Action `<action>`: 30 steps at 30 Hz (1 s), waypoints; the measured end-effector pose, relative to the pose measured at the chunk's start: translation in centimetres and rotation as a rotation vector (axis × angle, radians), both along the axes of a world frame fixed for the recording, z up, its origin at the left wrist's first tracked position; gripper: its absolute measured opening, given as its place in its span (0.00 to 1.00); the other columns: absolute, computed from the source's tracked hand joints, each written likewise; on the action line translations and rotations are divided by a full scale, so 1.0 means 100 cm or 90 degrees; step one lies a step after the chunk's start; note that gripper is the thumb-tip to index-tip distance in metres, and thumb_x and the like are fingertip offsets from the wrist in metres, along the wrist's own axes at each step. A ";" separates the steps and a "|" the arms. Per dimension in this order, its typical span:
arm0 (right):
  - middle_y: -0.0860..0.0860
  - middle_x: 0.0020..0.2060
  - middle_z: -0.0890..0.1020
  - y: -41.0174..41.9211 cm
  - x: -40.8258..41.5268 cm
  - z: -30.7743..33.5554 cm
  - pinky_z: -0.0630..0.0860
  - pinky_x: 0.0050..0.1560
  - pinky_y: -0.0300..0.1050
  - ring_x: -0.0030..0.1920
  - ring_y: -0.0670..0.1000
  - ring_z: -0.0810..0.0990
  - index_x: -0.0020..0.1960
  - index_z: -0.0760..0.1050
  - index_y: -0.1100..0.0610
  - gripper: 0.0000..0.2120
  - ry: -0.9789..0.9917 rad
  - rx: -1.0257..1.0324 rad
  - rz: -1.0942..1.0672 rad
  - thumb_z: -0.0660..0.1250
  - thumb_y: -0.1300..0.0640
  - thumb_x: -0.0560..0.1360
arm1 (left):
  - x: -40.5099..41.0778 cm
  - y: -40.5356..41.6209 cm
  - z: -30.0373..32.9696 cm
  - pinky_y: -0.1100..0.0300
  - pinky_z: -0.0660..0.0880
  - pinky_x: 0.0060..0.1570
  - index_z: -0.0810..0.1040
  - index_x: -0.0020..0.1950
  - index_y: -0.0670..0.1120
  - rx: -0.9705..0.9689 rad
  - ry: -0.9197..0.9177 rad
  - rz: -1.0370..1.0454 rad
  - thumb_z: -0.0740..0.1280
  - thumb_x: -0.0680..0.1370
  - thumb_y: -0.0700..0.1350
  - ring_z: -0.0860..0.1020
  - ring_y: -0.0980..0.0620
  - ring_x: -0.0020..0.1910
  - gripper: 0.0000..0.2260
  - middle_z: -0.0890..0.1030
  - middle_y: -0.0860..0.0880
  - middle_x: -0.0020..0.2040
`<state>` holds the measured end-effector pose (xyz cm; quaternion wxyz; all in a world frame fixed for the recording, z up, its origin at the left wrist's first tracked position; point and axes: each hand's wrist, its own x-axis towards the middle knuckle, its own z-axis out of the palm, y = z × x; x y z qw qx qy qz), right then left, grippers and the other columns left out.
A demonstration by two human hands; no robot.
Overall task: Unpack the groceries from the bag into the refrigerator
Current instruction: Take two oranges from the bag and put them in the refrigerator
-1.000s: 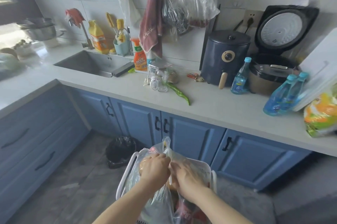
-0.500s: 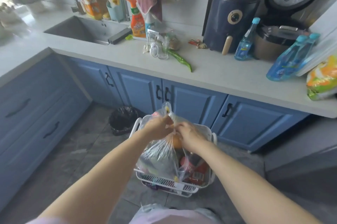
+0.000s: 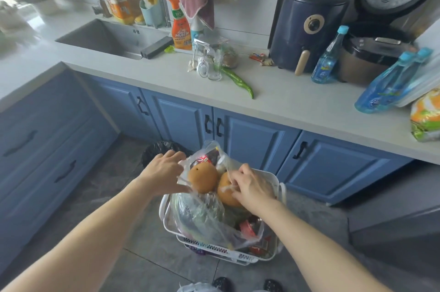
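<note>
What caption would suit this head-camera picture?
Both hands, left and right, pull open a clear plastic bag of brown fruit in a white basket.

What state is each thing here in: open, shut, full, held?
Plastic bag: pulled open, full.
Left hand: gripping bag edge.
Right hand: pinching bag film.
Rice cooker: lid up.
Cabinet doors: shut.
White basket: on floor, holding bag.
</note>
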<state>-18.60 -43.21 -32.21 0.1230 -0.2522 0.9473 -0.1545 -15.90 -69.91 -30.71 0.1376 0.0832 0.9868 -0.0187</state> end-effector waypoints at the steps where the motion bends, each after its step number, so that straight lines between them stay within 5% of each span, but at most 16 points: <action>1: 0.48 0.49 0.69 0.004 -0.002 0.001 0.71 0.39 0.46 0.42 0.51 0.74 0.44 0.66 0.49 0.07 -0.016 0.003 -0.016 0.64 0.53 0.77 | 0.008 -0.009 -0.005 0.56 0.70 0.55 0.80 0.39 0.53 0.044 -0.019 0.045 0.57 0.61 0.79 0.66 0.53 0.64 0.31 0.67 0.57 0.67; 3: 0.48 0.47 0.71 0.011 -0.007 0.002 0.71 0.35 0.44 0.39 0.50 0.73 0.44 0.67 0.50 0.06 -0.039 0.015 -0.064 0.60 0.52 0.80 | 0.023 -0.019 -0.016 0.55 0.73 0.57 0.73 0.31 0.54 0.158 -0.038 0.152 0.63 0.63 0.75 0.65 0.53 0.68 0.24 0.65 0.57 0.71; 6: 0.49 0.43 0.77 0.020 -0.015 0.002 0.64 0.31 0.42 0.37 0.48 0.72 0.46 0.68 0.53 0.08 -0.069 -0.036 -0.187 0.57 0.50 0.81 | 0.035 -0.018 -0.043 0.56 0.74 0.50 0.69 0.27 0.53 0.270 0.030 0.252 0.74 0.68 0.60 0.74 0.49 0.59 0.19 0.70 0.51 0.68; 8: 0.49 0.40 0.77 0.025 -0.021 0.000 0.71 0.34 0.43 0.37 0.48 0.73 0.44 0.67 0.53 0.07 -0.108 -0.093 -0.277 0.60 0.52 0.80 | 0.035 -0.010 -0.054 0.57 0.73 0.48 0.71 0.30 0.49 0.341 0.091 0.340 0.77 0.67 0.51 0.77 0.47 0.53 0.15 0.71 0.47 0.64; 10: 0.48 0.39 0.76 0.028 -0.024 -0.004 0.76 0.41 0.46 0.40 0.50 0.76 0.42 0.66 0.51 0.07 -0.138 -0.114 -0.332 0.62 0.56 0.78 | 0.033 -0.004 -0.063 0.58 0.70 0.50 0.72 0.34 0.48 0.386 0.090 0.432 0.76 0.65 0.54 0.75 0.45 0.55 0.16 0.72 0.46 0.56; 12: 0.47 0.39 0.75 0.030 -0.025 -0.006 0.74 0.42 0.44 0.42 0.50 0.76 0.42 0.67 0.51 0.07 -0.158 -0.108 -0.337 0.64 0.57 0.77 | 0.030 0.000 -0.068 0.57 0.70 0.52 0.70 0.32 0.47 0.372 -0.012 0.514 0.72 0.67 0.60 0.71 0.44 0.59 0.19 0.73 0.45 0.48; 15: 0.48 0.40 0.76 0.031 -0.024 -0.010 0.72 0.38 0.41 0.41 0.49 0.75 0.42 0.68 0.51 0.07 -0.174 -0.110 -0.334 0.64 0.58 0.77 | 0.028 0.002 -0.077 0.53 0.72 0.49 0.68 0.34 0.45 0.392 -0.172 0.611 0.67 0.70 0.63 0.71 0.46 0.47 0.22 0.72 0.48 0.39; 18: 0.49 0.43 0.78 0.031 -0.023 -0.013 0.65 0.32 0.36 0.41 0.47 0.75 0.43 0.68 0.51 0.06 -0.185 -0.121 -0.340 0.63 0.57 0.78 | 0.030 0.002 -0.089 0.45 0.77 0.50 0.72 0.49 0.43 0.566 -0.288 0.720 0.68 0.70 0.63 0.74 0.44 0.52 0.24 0.74 0.47 0.50; 21: 0.48 0.47 0.77 0.033 -0.023 -0.017 0.69 0.36 0.36 0.46 0.49 0.78 0.48 0.69 0.51 0.04 -0.194 -0.141 -0.358 0.63 0.58 0.78 | 0.024 0.001 -0.096 0.38 0.78 0.48 0.69 0.59 0.43 0.635 -0.327 0.737 0.68 0.73 0.60 0.71 0.40 0.63 0.25 0.71 0.45 0.58; 25: 0.50 0.50 0.77 0.038 -0.022 -0.023 0.79 0.48 0.45 0.49 0.51 0.80 0.51 0.69 0.50 0.07 -0.211 -0.173 -0.387 0.63 0.61 0.78 | 0.018 0.014 -0.095 0.44 0.81 0.39 0.71 0.55 0.42 0.579 -0.328 0.707 0.67 0.75 0.56 0.75 0.43 0.54 0.19 0.72 0.43 0.56; 30: 0.51 0.50 0.78 0.047 -0.025 -0.026 0.77 0.45 0.43 0.48 0.51 0.80 0.51 0.69 0.50 0.07 -0.190 -0.149 -0.398 0.60 0.61 0.78 | 0.012 0.038 -0.092 0.49 0.81 0.38 0.71 0.53 0.41 0.583 -0.311 0.681 0.65 0.77 0.53 0.75 0.46 0.49 0.16 0.73 0.42 0.52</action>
